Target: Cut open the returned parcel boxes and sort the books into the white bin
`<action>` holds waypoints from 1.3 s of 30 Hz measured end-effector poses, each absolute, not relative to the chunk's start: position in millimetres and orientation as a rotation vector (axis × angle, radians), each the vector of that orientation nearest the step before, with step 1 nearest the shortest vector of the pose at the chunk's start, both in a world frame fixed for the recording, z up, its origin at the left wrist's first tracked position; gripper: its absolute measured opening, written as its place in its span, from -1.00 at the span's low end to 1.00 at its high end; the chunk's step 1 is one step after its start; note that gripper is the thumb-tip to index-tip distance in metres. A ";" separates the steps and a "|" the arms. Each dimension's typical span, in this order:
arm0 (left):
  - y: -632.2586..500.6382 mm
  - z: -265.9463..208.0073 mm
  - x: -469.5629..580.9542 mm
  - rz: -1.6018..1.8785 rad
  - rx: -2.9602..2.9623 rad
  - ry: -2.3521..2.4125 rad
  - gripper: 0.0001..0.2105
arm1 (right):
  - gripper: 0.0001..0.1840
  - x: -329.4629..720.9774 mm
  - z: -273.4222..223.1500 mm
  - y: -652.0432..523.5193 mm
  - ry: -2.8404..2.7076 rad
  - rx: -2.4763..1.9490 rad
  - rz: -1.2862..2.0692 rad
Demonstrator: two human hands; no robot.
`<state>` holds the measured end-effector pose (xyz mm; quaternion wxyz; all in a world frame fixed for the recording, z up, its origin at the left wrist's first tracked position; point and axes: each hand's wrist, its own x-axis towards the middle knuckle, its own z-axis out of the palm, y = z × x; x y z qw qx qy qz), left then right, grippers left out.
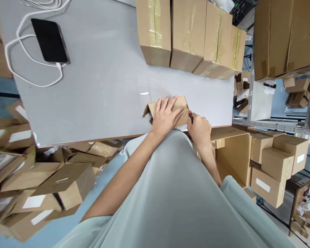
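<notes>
A small cardboard box (181, 102) with clear tape lies near the front edge of the grey table, its left end flaps standing out. My left hand (166, 113) presses on top of it, palm down with fingers spread. In my right hand (199, 128), closed fingers grip a box cutter (190, 116) with a red and black handle. Its thin tip meets the right end of the box, beside the tape. My right fingers hide most of the handle. A strip of clear tape (144, 98) lies on the table just behind the box's left end.
Several taped cartons (187, 31) stand in a row at the back of the table (98, 89). A black phone (50, 40) with a white cable (23, 24) lies at the left. Cartons are heaped on the floor left (64, 182) and stacked at right (277, 158).
</notes>
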<state>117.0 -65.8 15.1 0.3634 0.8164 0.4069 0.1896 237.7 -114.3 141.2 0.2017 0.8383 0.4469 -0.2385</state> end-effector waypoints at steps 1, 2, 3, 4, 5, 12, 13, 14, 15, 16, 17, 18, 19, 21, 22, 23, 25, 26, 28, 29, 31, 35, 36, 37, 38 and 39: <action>-65.9 15.2 116.8 0.482 2.099 1.045 -0.71 | -0.61 239.4 138.3 -114.4 1.235 2.359 -0.657; -65.6 15.5 116.6 0.478 2.094 1.048 -0.70 | -0.61 241.4 135.3 -113.9 1.218 2.378 -0.645; -64.9 15.9 116.4 0.473 2.089 1.052 -0.70 | -0.60 243.5 132.6 -113.3 1.211 2.394 -0.641; -63.6 16.2 116.2 0.471 2.086 1.056 -0.70 | -0.60 245.5 130.5 -113.1 1.215 2.403 -0.647; -61.8 16.5 116.0 0.470 2.084 1.060 -0.70 | -0.60 247.2 129.2 -113.8 1.228 2.404 -0.663; -48.6 14.9 115.2 0.496 2.111 1.111 -0.67 | -0.61 244.4 133.4 -146.6 1.192 2.407 -0.750; -48.2 14.6 115.1 0.491 2.120 1.109 -0.67 | -0.61 242.8 134.3 -150.7 1.197 2.426 -0.750; -48.3 14.3 115.1 0.485 2.129 1.106 -0.66 | -0.60 241.2 134.9 -153.3 1.209 2.446 -0.747; -48.6 14.2 114.9 0.478 2.139 1.102 -0.66 | -0.59 239.8 135.1 -154.2 1.224 2.462 -0.744; -49.1 14.1 114.7 0.471 2.149 1.101 -0.66 | -0.58 238.7 134.9 -153.5 1.243 2.473 -0.744; -49.5 14.2 114.5 0.464 2.157 1.102 -0.66 | -0.57 237.9 134.1 -151.5 1.259 2.482 -0.746; -49.9 14.4 114.3 0.460 2.162 1.104 -0.66 | -0.56 237.3 132.7 -148.7 1.271 2.491 -0.746; -50.1 14.8 114.1 0.456 2.163 1.107 -0.67 | -0.55 237.0 130.9 -145.4 1.279 2.498 -0.744; -50.1 15.6 113.8 0.454 2.155 1.115 -0.68 | -0.55 236.8 126.6 -139.5 1.281 2.509 -0.738; -50.0 15.9 113.7 0.454 2.150 1.116 -0.68 | -0.55 236.7 124.6 -137.3 1.280 2.512 -0.738; -49.9 16.1 113.6 0.455 2.147 1.116 -0.69 | -0.56 236.5 123.1 -135.8 1.276 2.512 -0.741; -49.8 15.7 113.3 0.461 2.151 1.110 -0.69 | -0.57 236.0 121.9 -134.4 1.274 2.506 -0.758; -50.0 14.9 113.2 0.465 2.156 1.106 -0.69 | -0.58 235.8 122.3 -134.0 1.274 2.503 -0.767; -50.5 12.2 112.9 0.480 2.166 1.096 -0.68 | -0.59 235.9 124.2 -132.7 1.277 2.493 -0.790; -50.9 10.4 112.8 0.489 2.169 1.092 -0.67 | -0.59 236.3 125.3 -131.4 1.278 2.488 -0.800; -51.2 6.6 112.7 0.504 2.173 1.085 -0.65 | -0.59 237.8 127.0 -127.4 1.277 2.473 -0.817; -49.8 0.9 113.2 0.527 2.198 1.069 -0.65 | -0.61 241.1 127.0 -119.1 1.263 2.459 -0.816; -49.2 0.2 113.4 0.533 2.208 1.065 -0.65 | -0.62 241.5 126.4 -118.3 1.252 2.466 -0.808; -48.6 -0.3 113.5 0.537 2.217 1.062 -0.65 | -0.61 241.8 125.8 -118.3 1.240 2.477 -0.802; -48.3 -0.6 113.6 0.540 2.222 1.061 -0.66 | -0.61 242.0 125.0 -118.9 1.230 2.487 -0.802; -48.1 -0.8 113.6 0.542 2.225 1.060 -0.66 | -0.61 242.2 124.3 -120.1 1.223 2.496 -0.808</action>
